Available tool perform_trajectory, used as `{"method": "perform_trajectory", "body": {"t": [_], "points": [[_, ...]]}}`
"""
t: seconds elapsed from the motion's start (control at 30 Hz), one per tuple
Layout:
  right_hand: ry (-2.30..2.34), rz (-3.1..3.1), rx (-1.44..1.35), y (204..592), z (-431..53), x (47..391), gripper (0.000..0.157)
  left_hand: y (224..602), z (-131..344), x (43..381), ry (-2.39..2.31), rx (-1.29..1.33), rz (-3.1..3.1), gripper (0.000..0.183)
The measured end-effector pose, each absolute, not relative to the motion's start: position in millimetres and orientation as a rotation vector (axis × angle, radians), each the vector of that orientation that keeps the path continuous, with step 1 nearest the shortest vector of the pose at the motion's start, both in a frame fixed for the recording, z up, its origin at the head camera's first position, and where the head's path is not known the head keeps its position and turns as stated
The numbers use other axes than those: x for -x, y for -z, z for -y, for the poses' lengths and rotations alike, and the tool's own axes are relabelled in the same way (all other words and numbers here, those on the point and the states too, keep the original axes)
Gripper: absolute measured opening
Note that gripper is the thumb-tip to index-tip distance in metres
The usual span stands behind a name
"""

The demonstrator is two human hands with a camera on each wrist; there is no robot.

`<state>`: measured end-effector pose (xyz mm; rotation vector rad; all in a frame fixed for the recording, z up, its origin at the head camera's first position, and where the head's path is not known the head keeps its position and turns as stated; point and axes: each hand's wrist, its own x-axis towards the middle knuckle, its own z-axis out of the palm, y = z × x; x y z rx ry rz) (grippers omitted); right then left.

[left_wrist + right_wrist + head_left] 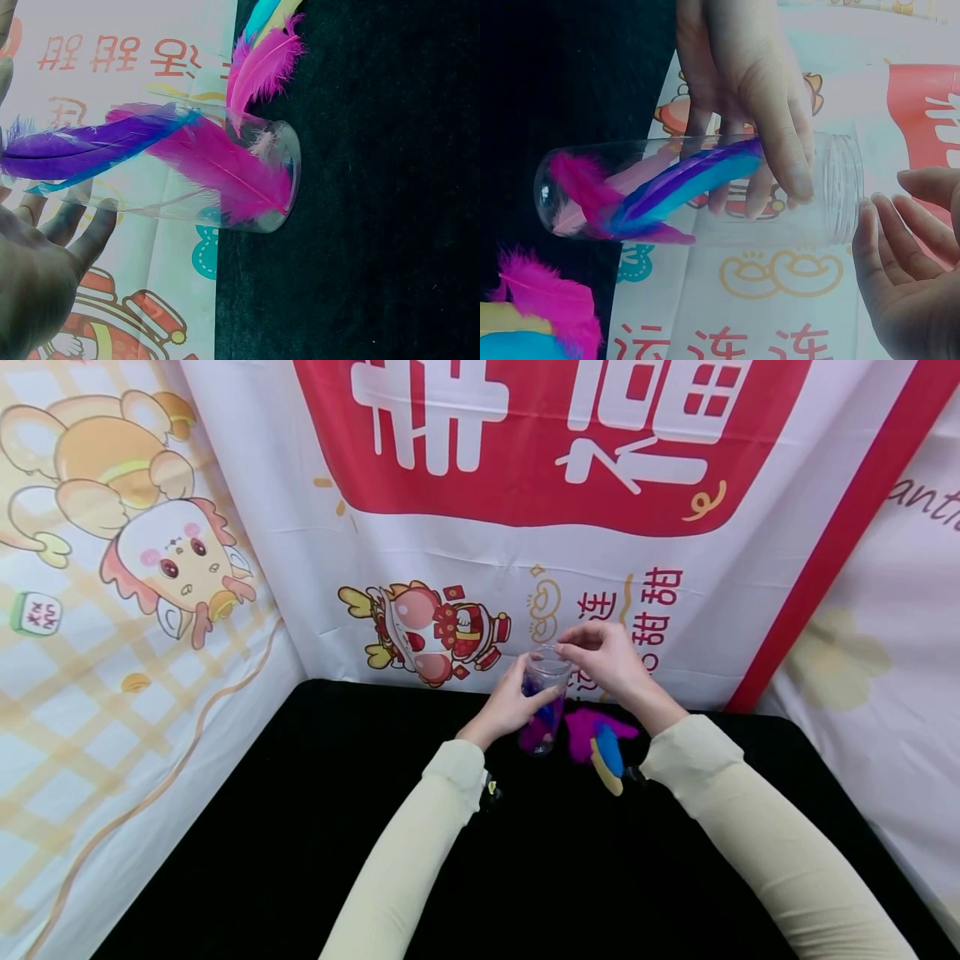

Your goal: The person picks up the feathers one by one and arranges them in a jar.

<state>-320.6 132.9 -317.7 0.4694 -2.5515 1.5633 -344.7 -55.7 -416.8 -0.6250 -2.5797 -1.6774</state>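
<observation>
A clear jar (550, 666) stands near the back of the black table, with my left hand (508, 703) gripping its side, thumb in front. Inside it are a purple-and-blue feather (682, 184), a magenta feather (225, 169) and a paler pink one. At the jar's open mouth is my right hand (609, 664). In the right wrist view, its fingertips (867, 206) are at the rim, thumb apart, and nothing shows between them. Just right of the jar lie loose feathers: magenta (588, 731), blue (609, 748) and yellow (606, 770).
The black-covered table (300, 843) extends toward me on both sides of my arms. A white printed cloth (420, 552) with red characters hangs right behind the jar. Another cartoon-printed cloth (142, 693) hangs at the left.
</observation>
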Motion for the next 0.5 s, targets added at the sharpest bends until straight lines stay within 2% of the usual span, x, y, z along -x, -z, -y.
{"method": "perform_trajectory", "body": {"t": [0.5], "points": [[-1.529,2.61,-0.492,315,-148,315,0.027,417,55,344,1.663,0.616,2.582,0.079]]}}
